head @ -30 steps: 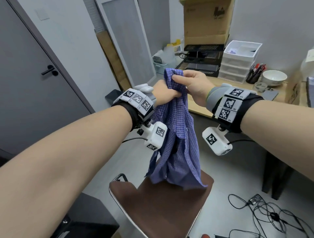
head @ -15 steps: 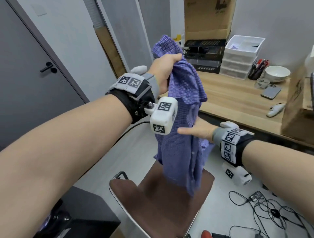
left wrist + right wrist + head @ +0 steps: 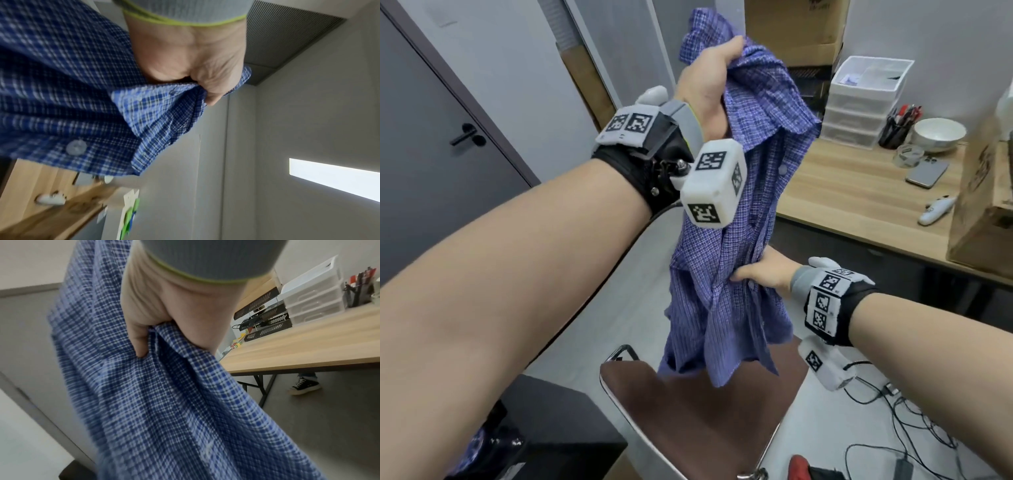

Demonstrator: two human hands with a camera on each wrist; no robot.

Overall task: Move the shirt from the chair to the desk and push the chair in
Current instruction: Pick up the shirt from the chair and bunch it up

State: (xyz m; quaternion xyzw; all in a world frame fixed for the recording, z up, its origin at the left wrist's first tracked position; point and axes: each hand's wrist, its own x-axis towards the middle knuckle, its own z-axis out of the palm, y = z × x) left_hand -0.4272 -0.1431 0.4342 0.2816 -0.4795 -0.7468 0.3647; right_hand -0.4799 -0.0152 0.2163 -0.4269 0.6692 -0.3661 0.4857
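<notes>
A blue checked shirt (image 3: 736, 240) hangs in the air above the brown chair seat (image 3: 698, 411), its hem just clear of the seat. My left hand (image 3: 709, 78) is raised high and grips the bunched top of the shirt (image 3: 156, 107). Lower down, my right hand (image 3: 763, 274) holds a fold at the shirt's middle (image 3: 164, 386), fingers curled into the cloth. The wooden desk (image 3: 859, 192) lies to the right, behind the shirt.
On the desk stand a white drawer unit (image 3: 866, 99), a pen cup (image 3: 893, 126), a white bowl (image 3: 938, 133), a phone (image 3: 926, 173), a white remote (image 3: 936, 209) and a cardboard box (image 3: 983, 205). Cables (image 3: 914, 428) lie on the floor at right. A grey door (image 3: 431, 154) is at left.
My left hand has lifted the shirt higher, clear of the seat. My right hand left the top, dropped down and took hold of the shirt's middle.
</notes>
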